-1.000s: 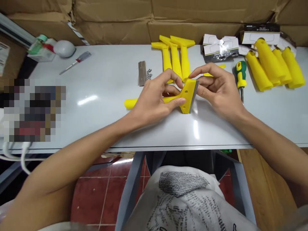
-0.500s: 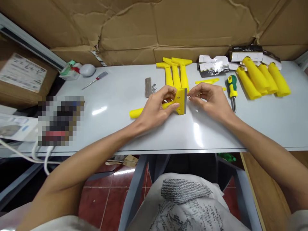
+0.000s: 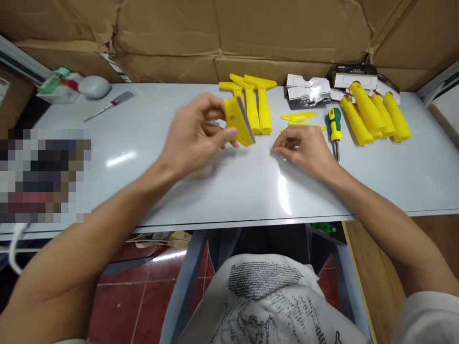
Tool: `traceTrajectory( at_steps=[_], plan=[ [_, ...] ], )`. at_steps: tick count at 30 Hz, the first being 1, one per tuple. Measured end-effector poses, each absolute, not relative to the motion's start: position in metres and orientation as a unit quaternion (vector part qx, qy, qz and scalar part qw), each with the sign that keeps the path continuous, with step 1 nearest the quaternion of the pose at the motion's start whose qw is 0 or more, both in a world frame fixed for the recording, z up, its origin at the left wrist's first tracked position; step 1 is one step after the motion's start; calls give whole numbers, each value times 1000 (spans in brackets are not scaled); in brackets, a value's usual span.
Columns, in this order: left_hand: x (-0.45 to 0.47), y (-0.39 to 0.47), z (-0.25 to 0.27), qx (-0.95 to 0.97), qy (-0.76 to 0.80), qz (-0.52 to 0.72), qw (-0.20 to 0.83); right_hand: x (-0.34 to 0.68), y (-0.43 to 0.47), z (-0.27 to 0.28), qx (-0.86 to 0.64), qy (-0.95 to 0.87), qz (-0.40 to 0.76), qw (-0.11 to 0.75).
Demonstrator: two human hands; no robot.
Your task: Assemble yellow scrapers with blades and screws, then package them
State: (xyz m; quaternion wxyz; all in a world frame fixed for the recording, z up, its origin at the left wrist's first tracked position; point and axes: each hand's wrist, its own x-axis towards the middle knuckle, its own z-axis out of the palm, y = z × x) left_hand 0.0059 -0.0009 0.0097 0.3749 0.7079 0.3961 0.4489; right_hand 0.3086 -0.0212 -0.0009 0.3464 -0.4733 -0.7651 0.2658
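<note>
My left hand (image 3: 199,129) grips a yellow scraper (image 3: 237,124), raised above the table, its head tilted with the metal blade along the right edge. Its handle is hidden behind the hand. Low over the tabletop to the right, my right hand (image 3: 304,147) is closed in a pinch, apart from the scraper; whatever its fingertips hold is too small to make out. Beyond the scraper lie several T-shaped yellow scraper handles (image 3: 264,105). Flat yellow strips (image 3: 298,117) rest just behind my right hand. Small screws show partly behind my left hand.
A green and yellow screwdriver (image 3: 334,126) lies to the right, near several yellow tubular grips (image 3: 367,110) and black-and-white boxes (image 3: 309,91). At the left are a thin screwdriver (image 3: 109,105) and a grey mouse (image 3: 94,87). Cardboard (image 3: 172,36) stands behind the table.
My left hand has lifted and tilted the scraper, moving it left, away from my right hand. My right hand stays low by the table, fingers still pinched. The view has shifted right.
</note>
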Motion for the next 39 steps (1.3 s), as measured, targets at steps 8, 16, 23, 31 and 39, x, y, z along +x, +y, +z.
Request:
traceTrajectory(
  at_steps=[8, 16, 23, 31, 39],
  plan=[
    [-38, 37, 42, 581, 466, 571, 345, 287, -25, -25, -375, -879, 102, 277],
    [-53, 69, 17, 543, 474, 585, 371, 212, -9, -5, -303, -945, -15, 123],
    [-62, 75, 16, 547, 446, 576, 412, 193, 12, 0, -360, -907, 29, 216],
    [-15, 28, 33, 539, 372, 498, 569, 257, 19, 3, -316, -676, 280, 604],
    [4, -1, 37, 591, 319, 471, 572, 251, -1, 6, -292, -559, 600, 492]
  ],
)
